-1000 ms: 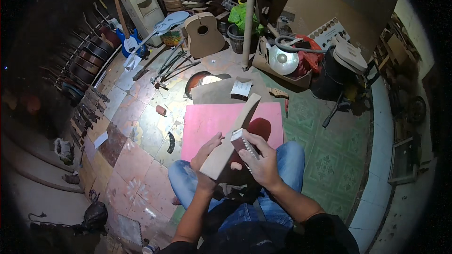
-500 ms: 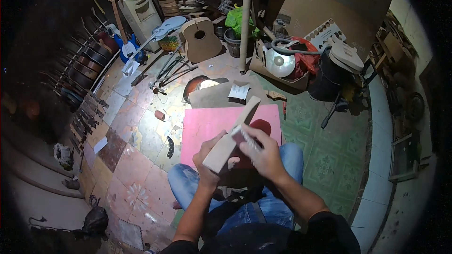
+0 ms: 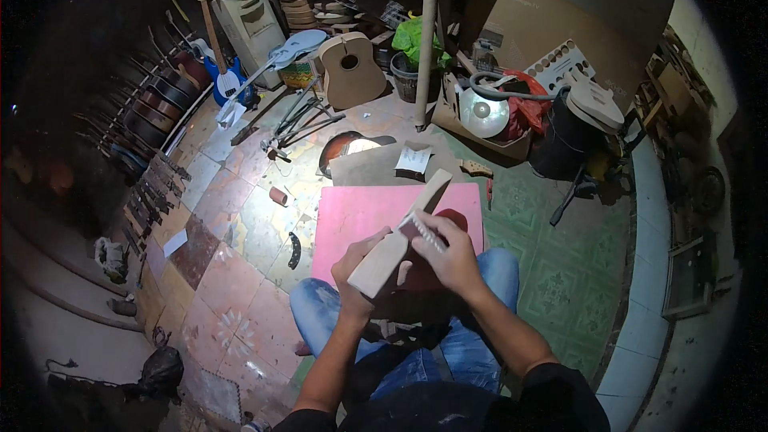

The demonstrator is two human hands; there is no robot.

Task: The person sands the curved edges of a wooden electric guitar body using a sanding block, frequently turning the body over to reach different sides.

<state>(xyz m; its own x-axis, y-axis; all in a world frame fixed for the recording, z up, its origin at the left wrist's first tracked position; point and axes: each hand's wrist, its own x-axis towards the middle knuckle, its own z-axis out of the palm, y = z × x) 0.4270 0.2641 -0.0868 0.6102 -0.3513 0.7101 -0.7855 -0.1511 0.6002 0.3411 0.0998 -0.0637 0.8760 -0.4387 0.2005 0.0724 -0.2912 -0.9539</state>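
My left hand (image 3: 358, 266) is closed around a pale bare-wood guitar neck (image 3: 379, 266), fingers along its left side. The neck's wide, flat end is nearest me, and its narrower part slants up and away to the right. My right hand (image 3: 458, 260) pinches a small pale block with a ridged edge (image 3: 424, 234), pressed against the neck where it narrows. The exact kind of block is unclear. Both hands are above my lap, over the near part of a pink board (image 3: 352, 220) on the floor.
Beyond the board lie a sunburst guitar body piece (image 3: 340, 148), a white paper (image 3: 414, 160) and a small wooden headstock (image 3: 476, 168). A black curved strip (image 3: 295, 250) and a reddish cylinder (image 3: 278, 196) rest on the tiles. Guitars (image 3: 152, 104) line the left; a pole (image 3: 426, 48) stands ahead.
The whole view has shifted slightly, so things appear a little farther right. Both hands keep their grips, and the block stays against the narrowing part of the neck.
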